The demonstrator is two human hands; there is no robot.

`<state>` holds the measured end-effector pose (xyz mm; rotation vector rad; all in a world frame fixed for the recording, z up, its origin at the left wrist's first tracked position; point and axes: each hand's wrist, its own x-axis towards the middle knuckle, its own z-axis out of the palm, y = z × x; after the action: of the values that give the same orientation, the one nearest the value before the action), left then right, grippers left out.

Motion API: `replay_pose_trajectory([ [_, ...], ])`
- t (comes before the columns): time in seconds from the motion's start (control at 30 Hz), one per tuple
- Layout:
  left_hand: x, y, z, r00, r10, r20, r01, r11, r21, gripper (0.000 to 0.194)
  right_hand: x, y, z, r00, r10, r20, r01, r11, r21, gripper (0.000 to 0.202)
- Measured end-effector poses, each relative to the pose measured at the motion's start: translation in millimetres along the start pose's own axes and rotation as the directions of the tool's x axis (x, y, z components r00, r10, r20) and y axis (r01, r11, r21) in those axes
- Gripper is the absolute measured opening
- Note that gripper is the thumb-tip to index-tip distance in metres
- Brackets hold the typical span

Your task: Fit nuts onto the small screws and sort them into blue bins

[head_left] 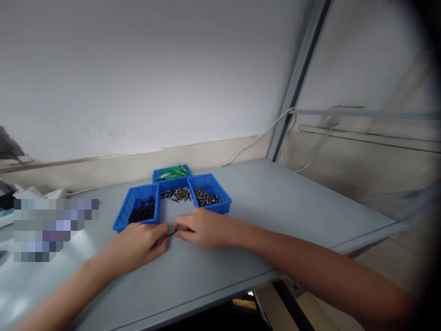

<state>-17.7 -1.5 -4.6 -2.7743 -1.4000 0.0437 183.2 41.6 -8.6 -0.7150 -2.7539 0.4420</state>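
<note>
My left hand (146,241) and my right hand (200,227) meet just above the grey table, fingertips pinched close together. Between them runs a thin dark rod (172,234), one end in each pinch; its ends are hidden by the fingers. Behind my left hand is a blue bin (122,214) with many small black pieces (143,211). Past my right hand stands another blue bin (220,191) of small shiny metal pieces (206,197). Loose dark and brassy pieces (181,195) lie on the table between the two bins.
At the back, a third blue bin (155,175) holds green plastic strips or bags (174,172). A white cable (248,145) runs along the wall to a metal post (292,92). A blurred-out patch (51,230) covers items at left. The table's front edge (206,296) is near me.
</note>
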Motion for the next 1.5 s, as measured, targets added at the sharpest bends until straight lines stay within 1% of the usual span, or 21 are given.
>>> replay_pose_trajectory([
  [0.13, 0, -1, 1.1, 1.000, -0.001, 0.013, 0.001, 1.000, 0.006, 0.021, -1, -4, -4, 1.000, 0.014, 0.022, -0.013, 0.999, -0.049, 0.016],
  [0.3, 0, -3, 3.7, 1.000, 0.011, 0.015, -0.011, 1.000, 0.023, 0.019, -2, -4, -3, 1.000, -0.014, 0.021, 0.015, 1.000, -0.026, 0.015],
  [0.5, 0, -2, 3.4, 1.000, 0.000, 0.024, 0.000, 1.000, 0.011, 0.022, -1, -1, 1, 0.999, -0.048, 0.009, 0.048, 0.999, -0.014, 0.014],
  [0.63, 0, -2, 3.3, 1.000, 0.017, 0.026, -0.017, 1.000, 0.006, 0.024, -1, -2, 0, 0.998, -0.057, -0.004, 0.057, 0.998, -0.013, 0.014],
  [0.8, 0, -3, 4.0, 0.999, 0.033, 0.004, -0.034, 0.999, 0.021, 0.023, -2, -3, -1, 0.998, -0.061, -0.011, 0.061, 0.997, -0.038, 0.011],
  [1.0, -1, -1, -1.8, 0.999, 0.027, -0.040, -0.027, 1.000, -0.006, 0.022, -2, -3, -2, 1.000, -0.030, -0.003, 0.029, 0.990, -0.141, 0.018],
  [1.1, -1, 1, -4.6, 0.997, 0.026, -0.075, -0.028, 0.999, -0.033, 0.021, -1, -3, -1, 1.000, -0.013, 0.018, 0.015, 0.989, -0.149, 0.021],
  [1.27, -2, 5, -5.3, 0.988, 0.062, -0.141, -0.078, 0.991, -0.111, 0.022, 0, -4, 0, 0.999, -0.014, 0.044, 0.017, 0.998, -0.068, 0.022],
  [1.37, -2, 7, -5.9, 0.987, 0.079, -0.142, -0.105, 0.976, -0.191, 0.021, 0, -6, -2, 0.997, -0.017, 0.069, 0.014, 0.999, 0.048, 0.020],
  [1.5, -2, 7, -9.6, 0.990, 0.047, -0.132, -0.087, 0.944, -0.319, 0.016, 0, -4, -3, 0.995, -0.029, 0.093, 0.007, 0.973, 0.233, 0.016],
])
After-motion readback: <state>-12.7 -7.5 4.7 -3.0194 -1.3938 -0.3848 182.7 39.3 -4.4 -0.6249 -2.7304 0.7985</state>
